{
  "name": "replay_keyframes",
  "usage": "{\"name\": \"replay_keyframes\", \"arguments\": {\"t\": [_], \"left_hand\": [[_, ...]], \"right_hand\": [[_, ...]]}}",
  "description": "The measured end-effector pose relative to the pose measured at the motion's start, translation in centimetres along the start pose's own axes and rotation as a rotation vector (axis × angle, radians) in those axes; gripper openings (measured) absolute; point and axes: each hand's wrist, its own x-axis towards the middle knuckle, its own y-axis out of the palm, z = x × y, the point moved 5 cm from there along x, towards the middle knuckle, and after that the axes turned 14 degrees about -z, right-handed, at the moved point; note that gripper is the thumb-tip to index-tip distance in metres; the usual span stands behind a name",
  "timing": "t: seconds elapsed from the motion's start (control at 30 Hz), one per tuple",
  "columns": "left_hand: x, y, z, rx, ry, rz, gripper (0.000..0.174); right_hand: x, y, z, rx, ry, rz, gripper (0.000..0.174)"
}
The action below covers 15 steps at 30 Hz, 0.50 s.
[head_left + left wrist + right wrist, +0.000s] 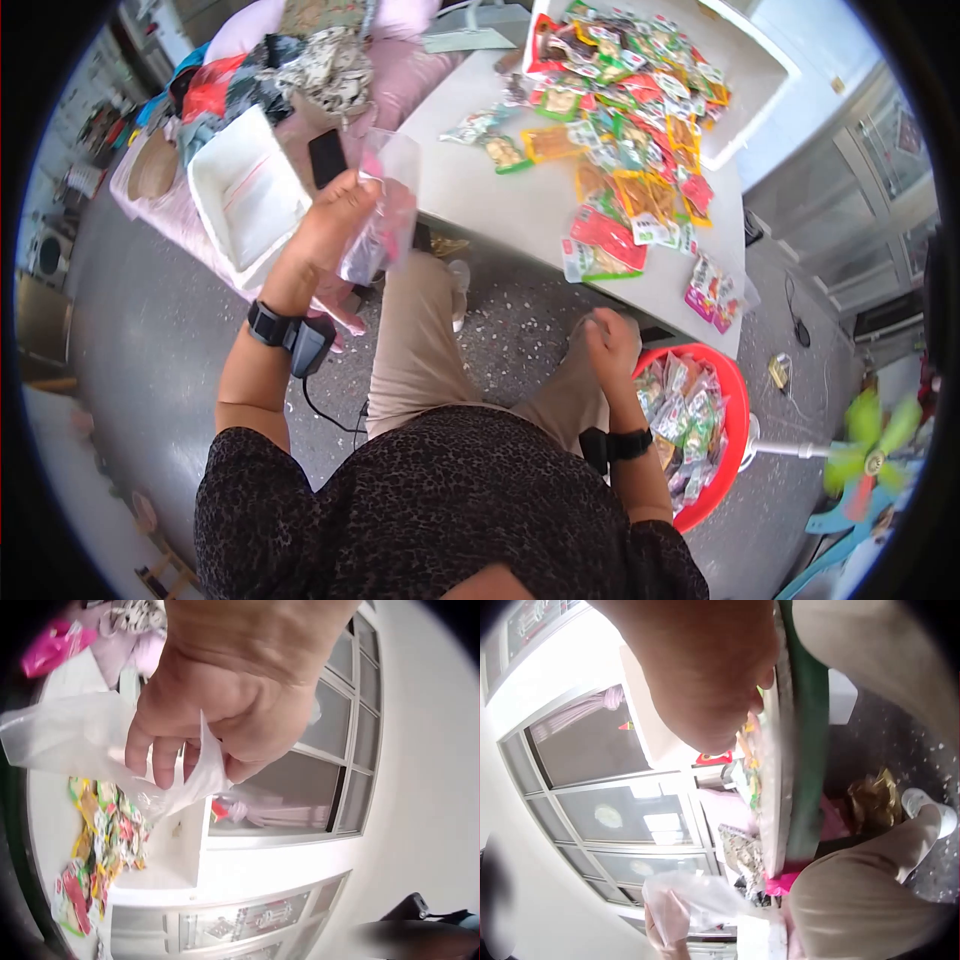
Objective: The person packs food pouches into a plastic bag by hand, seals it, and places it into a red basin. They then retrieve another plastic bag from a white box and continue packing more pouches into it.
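Raised over the left side, my left hand (328, 222) grips a clear plastic bag (402, 172). In the left wrist view the bag (67, 739) hangs out sideways from the curled fingers, its film bunched beneath the thumb. My right hand (612, 352) hovers above the right knee by the front edge of the white table (480, 215), its fingers loosely curled and nothing visible in them. Many small colourful snack packets (640, 195) are spread over the table, spilling from a tipped white foam box (745, 110).
A red basin (738, 400) full of packets stands on the floor by my right leg. Left of the table are an open white foam box (245, 195) and a dark flat phone-like object (326, 158). A small green-bladed fan (872, 450) stands far right.
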Motion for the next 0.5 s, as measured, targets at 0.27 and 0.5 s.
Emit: {"name": "replay_keyframes", "arguments": {"t": [0.27, 0.5], "left_hand": [[-3.3, 11.7, 4.1, -0.507, -0.325, 0.338, 0.017], [-3.2, 10.1, 4.3, -0.561, -0.341, 0.288, 0.013]], "right_hand": [[0.2, 6.7, 6.8, 1.307, 1.022, 0.620, 0.034], [0.9, 5.5, 4.1, 1.560, 1.015, 0.494, 0.017]]}}
